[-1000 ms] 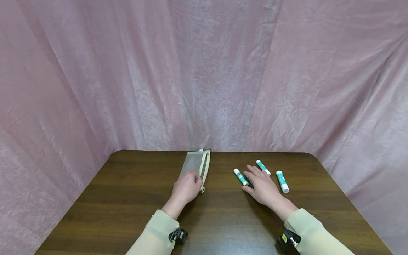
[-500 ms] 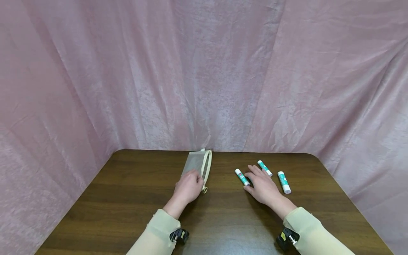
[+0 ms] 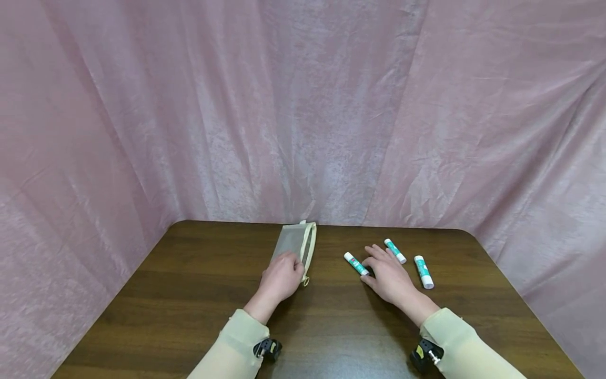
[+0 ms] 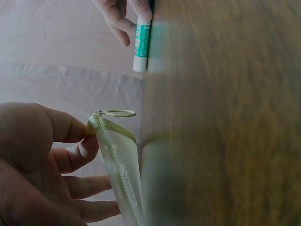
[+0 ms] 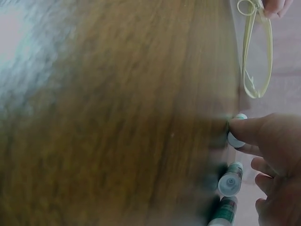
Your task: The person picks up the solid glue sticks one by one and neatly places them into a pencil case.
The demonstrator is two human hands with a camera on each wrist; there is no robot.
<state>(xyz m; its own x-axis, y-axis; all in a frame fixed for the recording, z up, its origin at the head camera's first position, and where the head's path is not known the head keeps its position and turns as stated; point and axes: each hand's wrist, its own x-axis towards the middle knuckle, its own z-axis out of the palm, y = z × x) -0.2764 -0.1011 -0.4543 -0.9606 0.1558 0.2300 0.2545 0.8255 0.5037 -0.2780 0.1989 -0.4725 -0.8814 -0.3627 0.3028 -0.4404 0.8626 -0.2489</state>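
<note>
My left hand [image 3: 281,276] pinches the near corner of a pale mesh zipper pouch [image 3: 291,239] between thumb and index finger. In the left wrist view the pouch [image 4: 117,155] hangs from that pinch with its yellowish zip edge and ring pull [image 4: 123,113]. Its mouth gapes in the right wrist view. To the right, my right hand [image 3: 390,279] holds the near end of a green-and-white glue stick [image 3: 355,263] between thumb and index finger. In the left wrist view, the glue stick's white end [image 4: 139,64] sticks out past the fingers.
Beyond the right hand's fingers lies a second glue stick [image 3: 395,251]. A third, thicker one [image 3: 423,271] lies right of that hand. Both rest on the brown wooden table [image 3: 199,295]. Pink curtains [image 3: 236,131] hang behind the far table edge.
The glue stick at my right hand has shifted a little left, its far end swinging outward. My left hand keeps its pinch on the pouch. The whole head view has drifted slightly.
</note>
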